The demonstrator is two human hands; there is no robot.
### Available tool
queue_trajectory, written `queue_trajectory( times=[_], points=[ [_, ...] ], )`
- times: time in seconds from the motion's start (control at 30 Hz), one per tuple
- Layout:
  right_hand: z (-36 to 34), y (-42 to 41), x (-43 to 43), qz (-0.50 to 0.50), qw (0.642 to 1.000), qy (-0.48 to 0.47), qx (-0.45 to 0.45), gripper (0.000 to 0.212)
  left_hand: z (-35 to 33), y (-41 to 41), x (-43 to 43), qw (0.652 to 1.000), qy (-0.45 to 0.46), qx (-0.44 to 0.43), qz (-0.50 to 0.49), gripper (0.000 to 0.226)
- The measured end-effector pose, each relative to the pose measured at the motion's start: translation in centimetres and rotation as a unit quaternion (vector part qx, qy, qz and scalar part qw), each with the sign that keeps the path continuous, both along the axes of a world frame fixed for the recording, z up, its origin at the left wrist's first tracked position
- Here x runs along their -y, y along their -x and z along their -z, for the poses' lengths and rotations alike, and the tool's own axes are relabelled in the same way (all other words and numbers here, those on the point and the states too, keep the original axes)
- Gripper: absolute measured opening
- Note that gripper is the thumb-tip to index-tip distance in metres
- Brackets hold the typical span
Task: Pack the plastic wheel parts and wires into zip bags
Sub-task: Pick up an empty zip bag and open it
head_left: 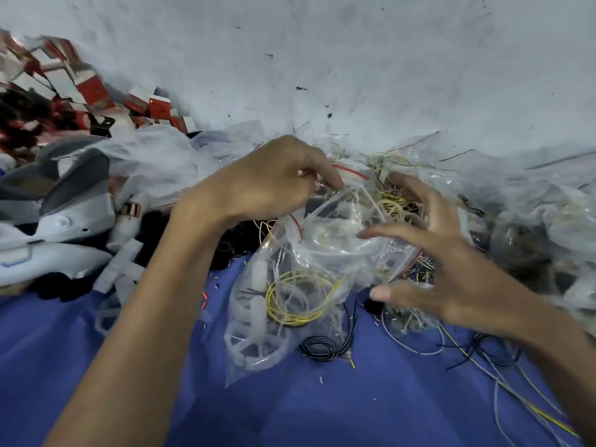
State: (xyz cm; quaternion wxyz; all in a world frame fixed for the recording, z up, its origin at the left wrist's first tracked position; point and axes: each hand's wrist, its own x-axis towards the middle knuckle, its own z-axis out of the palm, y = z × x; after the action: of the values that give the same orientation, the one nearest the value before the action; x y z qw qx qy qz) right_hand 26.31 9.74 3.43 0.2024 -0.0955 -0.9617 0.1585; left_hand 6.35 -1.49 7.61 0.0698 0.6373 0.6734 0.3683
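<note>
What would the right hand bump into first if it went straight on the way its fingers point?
Most likely the clear zip bag, which the left hand holds by its top. The right hand is open, its fingers pointing left at the bag's upper part; how close they are is unclear.

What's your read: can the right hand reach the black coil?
Likely yes: the right hand is open, and the black coil lies uncovered on the blue cloth just below it, beside the bag the left hand grips.
</note>
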Motion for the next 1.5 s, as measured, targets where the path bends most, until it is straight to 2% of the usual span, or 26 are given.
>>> queue_trajectory(
  times=[0.13,0.23,0.33,0.4,0.43,0.47,0.5,0.53,0.57,0.63,0.7,0.77,0.83,0.93,0.97,1.03,1.1,1.17,1.27,1.3,1.37,1.4,1.5],
  points=[
    [1.0,1.5,-0.1,-0.006,0.995,0.086,-0.059,0.052,-0.5,0.9,1.9,0.986,-0.076,0.091,0.116,0.055],
    [0.3,3.4,0.4,-0.072,0.993,0.068,-0.058,0.053,-0.5,0.8,1.6,0.971,-0.136,0.151,0.125,0.052],
    [-1.0,5.4,1.9,-0.052,0.993,0.04,-0.102,0.019,0.3,0.1,0.2,0.978,-0.121,0.157,0.072,0.052],
    [-2.5,6.0,2.2,0.0,0.98,0.087,-0.179,0.02,0.8,-0.2,-0.7,0.964,-0.095,0.234,0.085,0.037],
    [-3.2,6.1,2.1,0.026,0.967,0.132,-0.216,0.025,0.9,0.0,-0.9,0.948,-0.075,0.296,0.088,0.034],
    [-3.9,6.2,2.0,0.05,0.947,0.193,-0.253,0.035,1.2,0.4,-0.9,0.929,-0.05,0.353,0.1,0.052],
    [-4.5,6.2,1.6,0.069,0.919,0.263,-0.287,0.044,1.5,0.9,-1.0,0.912,-0.024,0.392,0.118,0.079],
    [-4.9,6.2,1.2,0.082,0.886,0.334,-0.312,0.048,1.9,1.4,-1.2,0.906,0.012,0.399,0.138,0.099],
    [-5.3,6.1,0.7,0.085,0.854,0.396,-0.327,0.046,2.4,1.5,-1.3,0.91,0.052,0.376,0.167,0.103],
    [-5.7,5.9,-0.2,0.058,0.79,0.507,-0.34,0.035,3.6,1.2,-1.2,0.93,0.104,0.281,0.213,0.073],
    [-5.5,5.6,-1.0,0.022,0.741,0.582,-0.333,0.022,4.1,0.7,-1.4,0.935,0.113,0.254,0.22,0.05],
    [-4.8,5.3,-1.8,0.019,0.727,0.605,-0.324,0.012,4.0,0.4,-1.8,0.931,0.096,0.281,0.214,0.037],
    [-4.1,4.9,-2.5,0.035,0.723,0.61,-0.322,0.015,3.5,0.1,-1.9,0.932,0.077,0.296,0.194,0.031],
    [-3.6,4.3,-3.5,0.038,0.727,0.594,-0.341,0.015,2.7,-0.4,-1.6,0.959,0.042,0.241,0.143,0.029],
    [-3.6,4.1,-3.8,0.028,0.735,0.581,-0.35,0.016,2.3,-0.6,-1.4,0.972,0.03,0.201,0.122,0.035],
    [-3.7,3.5,-4.4,-0.006,0.749,0.55,-0.368,0.02,1.8,-0.7,-1.4,0.998,0.004,0.065,0.025,0.061],
    [-3.7,2.5,-5.0,-0.045,0.781,0.504,-0.366,0.021,1.0,-1.0,-0.9,0.994,-0.028,-0.077,-0.071,0.076],
    [-3.4,1.0,-5.6,-0.046,0.841,0.432,-0.321,0.012,0.2,-0.7,0.2,0.988,-0.035,-0.141,-0.054,0.075],
    [-1.2,-0.6,-5.6,0.015,0.946,0.275,-0.17,0.022,-0.3,-0.4,1.6,0.993,0.092,-0.053,0.048,0.077],
    [0.3,-0.5,-5.4,0.028,0.967,0.231,-0.107,0.025,0.0,-0.3,1.4,0.992,0.102,-0.035,0.057,0.078],
    [3.2,-0.1,-5.5,0.02,0.968,0.25,-0.032,0.027,0.8,-0.5,-0.2,0.996,0.068,-0.048,0.04,0.075],
    [4.2,-0.1,-5.6,0.016,0.956,0.29,-0.029,0.032,1.2,-0.9,-1.0,0.995,0.062,-0.06,0.043,0.074],
    [4.7,-0.5,-6.1,0.012,0.93,0.362,-0.061,0.031,2.7,-2.2,-2.6,0.981,0.127,-0.069,0.131,0.081]
  ],
)
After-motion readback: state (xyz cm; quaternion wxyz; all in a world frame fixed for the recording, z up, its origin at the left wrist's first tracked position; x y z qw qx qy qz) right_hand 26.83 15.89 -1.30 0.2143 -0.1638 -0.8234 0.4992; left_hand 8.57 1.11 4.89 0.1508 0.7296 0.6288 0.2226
